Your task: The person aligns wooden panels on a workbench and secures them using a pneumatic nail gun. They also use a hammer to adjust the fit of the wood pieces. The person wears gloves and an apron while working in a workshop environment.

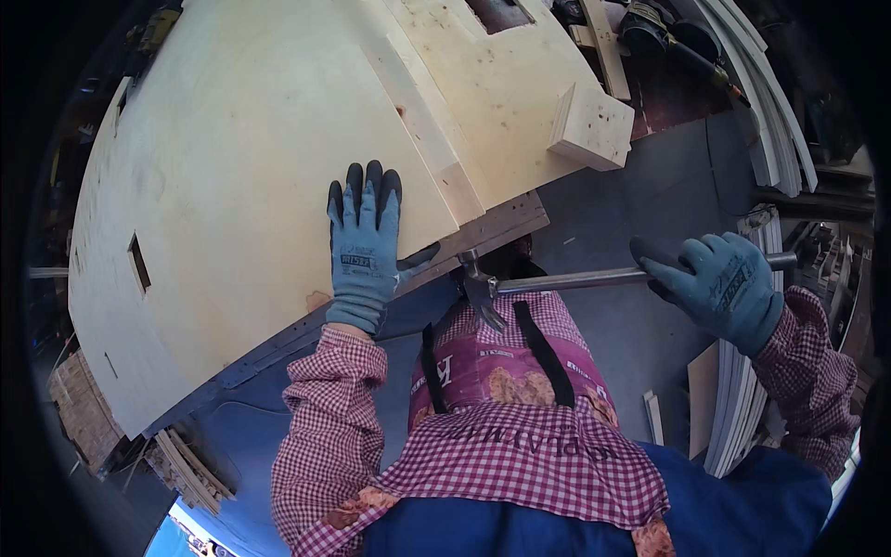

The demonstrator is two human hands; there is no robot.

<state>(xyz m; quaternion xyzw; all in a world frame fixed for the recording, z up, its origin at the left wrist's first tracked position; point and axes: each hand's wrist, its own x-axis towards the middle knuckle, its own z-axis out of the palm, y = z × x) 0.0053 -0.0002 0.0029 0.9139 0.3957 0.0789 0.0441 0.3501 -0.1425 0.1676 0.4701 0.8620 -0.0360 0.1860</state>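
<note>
My left hand [365,251], in a blue glove with dark fingertips, lies flat on a large pale plywood panel [251,158] near its front edge. Its fingers point away from me and the thumb sticks out to the right. My right hand [724,283], gloved alike, is closed round the metal handle of a claw hammer [575,281], close to the handle's end. The hammer's head is beside the near edge of the workbench [501,226], with the claw pointing toward me. Whether the head touches that edge, I cannot tell.
A raised wooden strip [422,130] crosses the panels. On the right panel sits a stack of small wood blocks [594,128]. Long boards [756,102] stand at the far right; more strips [733,408] lean below my right hand. Wood scraps [190,469] lie at lower left.
</note>
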